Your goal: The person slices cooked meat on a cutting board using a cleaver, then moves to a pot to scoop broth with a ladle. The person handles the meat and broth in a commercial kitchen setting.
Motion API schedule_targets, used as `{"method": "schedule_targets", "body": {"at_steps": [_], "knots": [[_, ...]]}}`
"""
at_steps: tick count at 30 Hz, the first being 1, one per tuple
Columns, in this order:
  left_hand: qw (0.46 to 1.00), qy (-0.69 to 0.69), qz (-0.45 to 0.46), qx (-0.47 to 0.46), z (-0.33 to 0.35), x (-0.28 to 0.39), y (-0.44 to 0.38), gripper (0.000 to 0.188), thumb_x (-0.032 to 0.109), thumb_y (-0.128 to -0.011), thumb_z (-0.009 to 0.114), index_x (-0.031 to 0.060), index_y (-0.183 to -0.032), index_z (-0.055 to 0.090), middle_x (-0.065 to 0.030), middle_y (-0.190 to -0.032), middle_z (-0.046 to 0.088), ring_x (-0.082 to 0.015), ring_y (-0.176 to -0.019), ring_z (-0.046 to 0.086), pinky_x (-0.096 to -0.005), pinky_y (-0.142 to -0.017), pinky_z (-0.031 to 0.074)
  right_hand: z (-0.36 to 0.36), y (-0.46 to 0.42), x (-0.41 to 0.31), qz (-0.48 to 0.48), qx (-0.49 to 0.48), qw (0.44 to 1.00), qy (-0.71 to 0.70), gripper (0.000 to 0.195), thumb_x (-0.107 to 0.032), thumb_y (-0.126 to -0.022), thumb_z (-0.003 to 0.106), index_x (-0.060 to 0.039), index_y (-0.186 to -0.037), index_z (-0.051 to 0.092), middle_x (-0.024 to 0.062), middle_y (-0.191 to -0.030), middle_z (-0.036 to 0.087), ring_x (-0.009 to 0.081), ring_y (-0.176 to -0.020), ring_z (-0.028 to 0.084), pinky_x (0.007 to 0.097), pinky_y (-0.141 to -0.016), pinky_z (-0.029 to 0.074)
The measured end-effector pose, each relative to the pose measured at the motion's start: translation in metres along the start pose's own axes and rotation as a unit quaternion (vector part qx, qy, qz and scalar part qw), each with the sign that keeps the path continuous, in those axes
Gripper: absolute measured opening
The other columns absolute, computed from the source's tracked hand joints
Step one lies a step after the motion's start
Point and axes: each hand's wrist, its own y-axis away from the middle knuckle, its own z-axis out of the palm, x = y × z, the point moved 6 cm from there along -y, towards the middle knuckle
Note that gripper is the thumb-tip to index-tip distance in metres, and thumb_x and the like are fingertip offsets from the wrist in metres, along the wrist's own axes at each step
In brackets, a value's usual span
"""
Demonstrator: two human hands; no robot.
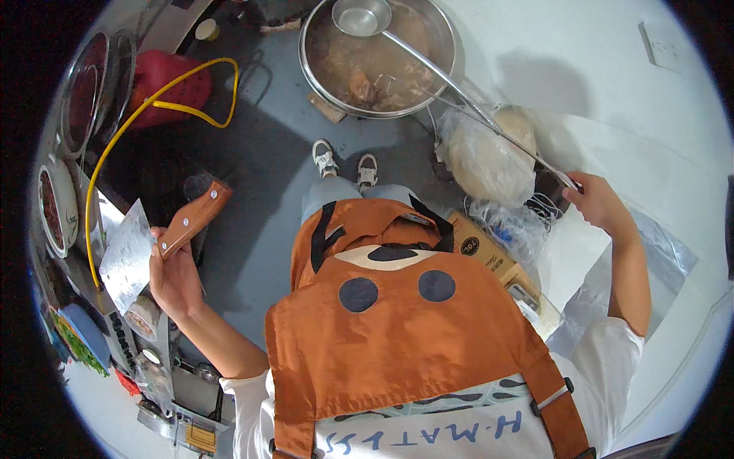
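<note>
My left hand (175, 275) grips a metal scraper or spatula by the base of its riveted wooden handle (189, 221); its flat metal blade (127, 258) points left and down. At the right, my right hand (599, 203) is closed around the handle ends of a long-handled metal ladle (361, 17) and a long thin metal hook or skewer (410, 86). The ladle's bowl is over a large round steel pot (304, 60). Brownish liquid and a chunk of what looks like meat (361, 86) are in the pot, beside the thin tool's far end.
A yellow hose (117, 129) curves past a red object (186, 89) at the left. Pots, a white bowl (74, 206) and a blue tray (86, 333) line the left edge. Plastic-wrapped bundles (481, 155) and a cardboard box (484, 246) lie along the right wall.
</note>
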Motion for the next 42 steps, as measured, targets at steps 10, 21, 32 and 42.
{"method": "schedule_targets", "body": {"at_steps": [10, 21, 32, 42], "knots": [[0.999, 0.024, -0.023, -0.034, 0.013, -0.002, -0.020, 0.026, 0.011, -0.089, 0.052, -0.0054, -0.110, 0.049, -0.0075, -0.111, 0.052, -0.0191, -0.111, 0.046, -0.0366, -0.102, 0.028, 0.018, -0.033, -0.019, -0.019, 0.096, 0.983, 0.153, 0.029, -0.022, -0.083, 0.055, -0.0061, -0.107, 0.059, 0.0213, -0.089, 0.063, 0.0375, -0.088, 0.060, 0.0458, -0.078, 0.047], [0.999, 0.022, -0.024, -0.009, 0.002, -0.013, -0.012, 0.028, 0.013, -0.089, 0.053, -0.0042, -0.110, 0.049, -0.0072, -0.110, 0.053, -0.0188, -0.111, 0.046, -0.0364, -0.102, 0.028, -0.020, 0.004, -0.017, -0.051, 0.081, 0.982, 0.161, 0.033, -0.018, -0.080, 0.058, -0.0060, -0.111, 0.059, 0.0182, -0.090, 0.064, 0.0368, -0.085, 0.060, 0.0435, -0.075, 0.046], [0.999, 0.012, -0.024, -0.038, -0.002, -0.011, -0.002, 0.030, 0.015, -0.089, 0.054, -0.0041, -0.111, 0.048, -0.0066, -0.111, 0.051, -0.0184, -0.112, 0.045, -0.0355, -0.102, 0.028, 0.001, -0.016, -0.029, -0.011, 0.142, 0.960, 0.242, 0.038, -0.019, -0.082, 0.057, -0.0119, -0.119, 0.055, 0.0170, -0.091, 0.065, 0.0356, -0.086, 0.060, 0.0442, -0.076, 0.048], [0.998, 0.037, -0.039, -0.036, -0.013, -0.019, 0.002, 0.030, 0.014, -0.089, 0.055, -0.0038, -0.112, 0.049, -0.0071, -0.110, 0.054, -0.0189, -0.111, 0.046, -0.0363, -0.101, 0.029, 0.011, 0.001, -0.028, -0.019, 0.108, 0.964, 0.241, 0.034, -0.017, -0.082, 0.055, -0.0098, -0.116, 0.055, 0.0201, -0.087, 0.064, 0.0374, -0.085, 0.060, 0.0464, -0.075, 0.048]]}}
